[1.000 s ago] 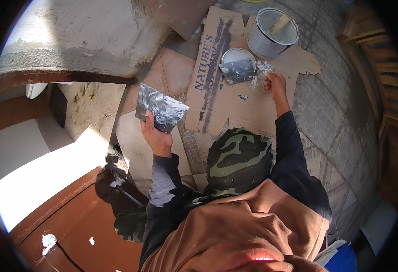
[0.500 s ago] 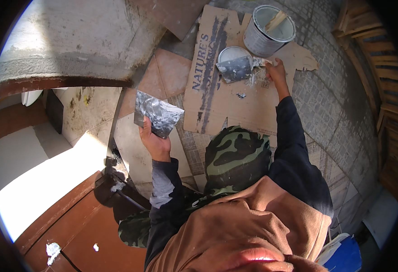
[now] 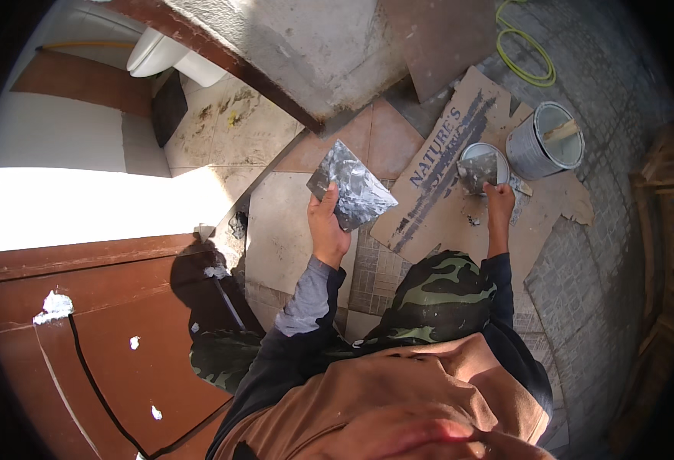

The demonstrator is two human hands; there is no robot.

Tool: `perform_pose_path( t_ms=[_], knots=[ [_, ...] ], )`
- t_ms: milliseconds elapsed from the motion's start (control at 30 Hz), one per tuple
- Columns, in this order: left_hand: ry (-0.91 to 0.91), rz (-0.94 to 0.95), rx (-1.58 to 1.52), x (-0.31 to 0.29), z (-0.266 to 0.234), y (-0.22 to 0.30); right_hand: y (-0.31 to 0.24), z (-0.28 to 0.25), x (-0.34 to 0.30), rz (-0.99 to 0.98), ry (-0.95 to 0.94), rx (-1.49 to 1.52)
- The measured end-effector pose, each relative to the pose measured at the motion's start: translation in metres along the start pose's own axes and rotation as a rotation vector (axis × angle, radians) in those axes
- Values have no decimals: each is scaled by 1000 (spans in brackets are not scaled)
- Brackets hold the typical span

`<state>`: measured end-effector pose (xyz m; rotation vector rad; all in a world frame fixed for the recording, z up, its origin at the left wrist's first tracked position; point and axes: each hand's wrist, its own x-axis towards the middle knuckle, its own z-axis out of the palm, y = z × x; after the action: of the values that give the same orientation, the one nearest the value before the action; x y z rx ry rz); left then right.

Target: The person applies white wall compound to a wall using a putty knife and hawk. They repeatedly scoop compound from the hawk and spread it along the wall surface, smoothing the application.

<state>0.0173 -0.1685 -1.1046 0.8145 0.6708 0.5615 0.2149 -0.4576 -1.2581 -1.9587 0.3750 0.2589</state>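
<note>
My left hand [image 3: 329, 230] is closed on a dark square plate [image 3: 352, 186] whose top is smeared with white and grey paste. Over the cardboard, my right hand [image 3: 499, 201] grips the edge of a smaller dark flat plate [image 3: 475, 173], also spotted with paste. That plate partly covers a round pale lid [image 3: 484, 149]. Beside my right hand, a putty knife [image 3: 521, 186] with a light handle lies on the cardboard [image 3: 429, 203], its blade partly hidden. A metal can [image 3: 532, 146] stands just beyond, with a wooden stick [image 3: 559, 130] in it.
A yellow-green hose [image 3: 536, 77] is coiled on the floor at the far right. To my left lies a brown panel [image 3: 115, 360] with white paste patches. A concrete block edge [image 3: 314, 100] rises ahead, and slatted wood [image 3: 655, 222] stands at right.
The view has swung left, so things sit further right. My right hand has let go of the putty knife and taken hold of the smaller plate. My left hand keeps its plate.
</note>
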Motion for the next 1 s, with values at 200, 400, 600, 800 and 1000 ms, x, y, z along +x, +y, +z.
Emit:
perform_pose_path(
  t_ms=[200, 400, 600, 800, 1000],
  knots=[
    [51, 130, 34, 7, 18, 106, -101, 9, -42, 323, -557, 1258],
    [-258, 379, 209, -21, 21, 212, -261, 11, -115, -517, -783, 893],
    [-379, 525, 541, -50, 8, 251, -349, 39, -216, -1881, -486, -214],
    [-178, 324, 228, -43, -10, 255, -377, 58, -235, -1885, -857, -336],
    [33, 279, 106, -33, -48, 274, -360, 84, -215, -1313, -1278, -53]
  ],
)
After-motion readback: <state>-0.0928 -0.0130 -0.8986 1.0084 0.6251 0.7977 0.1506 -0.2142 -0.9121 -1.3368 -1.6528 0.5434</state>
